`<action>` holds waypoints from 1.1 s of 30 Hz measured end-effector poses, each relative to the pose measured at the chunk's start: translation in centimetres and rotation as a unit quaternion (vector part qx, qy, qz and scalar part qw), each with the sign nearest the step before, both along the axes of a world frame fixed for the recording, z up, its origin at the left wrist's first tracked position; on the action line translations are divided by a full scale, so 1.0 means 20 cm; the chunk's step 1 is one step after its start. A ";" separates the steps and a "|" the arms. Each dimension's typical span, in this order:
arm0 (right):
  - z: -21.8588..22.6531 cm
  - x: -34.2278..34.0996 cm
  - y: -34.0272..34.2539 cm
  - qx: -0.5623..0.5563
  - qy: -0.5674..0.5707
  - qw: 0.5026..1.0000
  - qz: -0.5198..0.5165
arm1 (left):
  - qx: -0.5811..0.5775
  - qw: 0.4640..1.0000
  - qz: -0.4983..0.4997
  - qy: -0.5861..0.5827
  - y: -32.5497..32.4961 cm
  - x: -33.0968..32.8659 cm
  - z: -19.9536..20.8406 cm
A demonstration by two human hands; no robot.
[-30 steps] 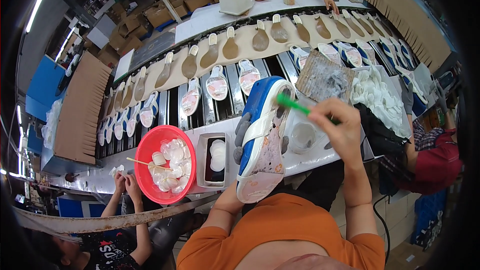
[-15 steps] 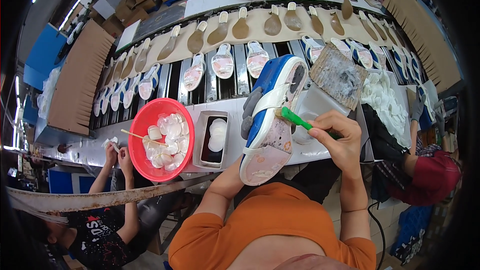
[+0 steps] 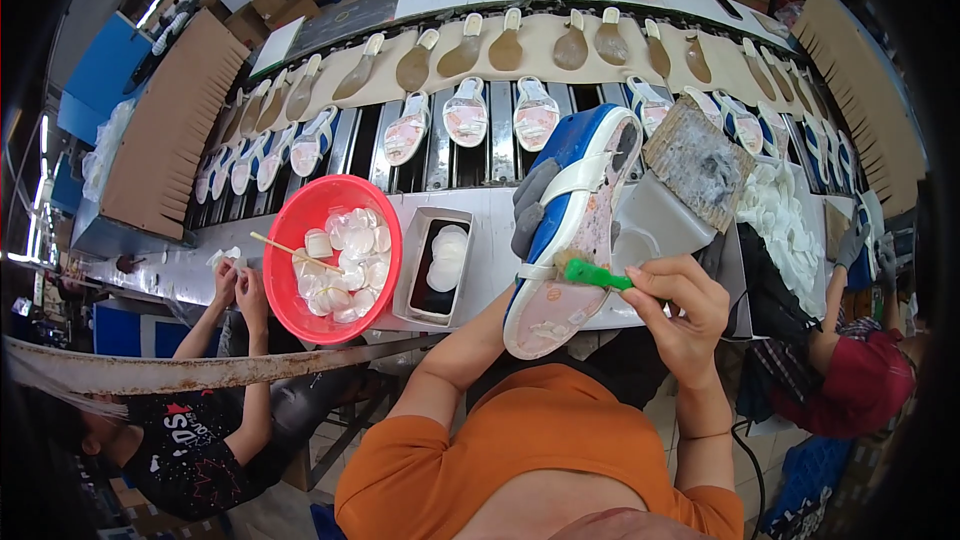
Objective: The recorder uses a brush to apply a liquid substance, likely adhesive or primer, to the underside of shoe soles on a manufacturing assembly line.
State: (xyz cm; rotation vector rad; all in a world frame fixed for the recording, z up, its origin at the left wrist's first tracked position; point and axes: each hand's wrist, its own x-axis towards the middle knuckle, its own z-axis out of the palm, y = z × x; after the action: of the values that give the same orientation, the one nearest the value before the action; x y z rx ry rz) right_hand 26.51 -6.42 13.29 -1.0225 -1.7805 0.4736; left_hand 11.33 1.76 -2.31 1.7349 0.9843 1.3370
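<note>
Metal-slatted conveyor [image 3: 441, 168] beyond left hand [image 3: 533, 208] and right hand [image 3: 685, 308]; red basin [image 3: 284, 288] left of both. Blue last [image 3: 572, 155] with white-strapped sandal [image 3: 598, 202] between the hands, sole [image 3: 552, 312] turned toward the right — grey-gloved left fingers [image 3: 527, 222] curled around its left side, palm hidden. Green brush [image 3: 597, 276] pinched between right thumb and fingers — bristles at the sole.

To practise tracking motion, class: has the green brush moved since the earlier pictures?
Yes, downward in the view: against the dark-lined box, the green brush went from beyond the far edge to roughly level with the box's middle.
</note>
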 end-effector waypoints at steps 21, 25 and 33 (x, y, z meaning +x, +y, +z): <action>-0.01 -0.04 -0.04 0.040 -0.080 0.994 -0.070 | 0.007 1.000 -0.010 0.003 0.03 0.02 -0.04; 0.02 -0.04 -0.03 0.104 -0.135 0.985 0.006 | 0.006 1.000 -0.010 0.006 0.03 0.02 -0.04; 0.02 -0.03 -0.03 0.040 -0.083 0.993 -0.076 | 0.009 1.000 -0.012 0.009 0.03 0.03 -0.04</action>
State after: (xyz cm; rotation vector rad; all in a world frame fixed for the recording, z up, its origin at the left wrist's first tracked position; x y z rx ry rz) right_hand 25.87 -6.96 13.73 -1.1598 -1.8345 0.2264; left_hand 11.99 2.39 -3.15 1.7696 0.9597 1.3213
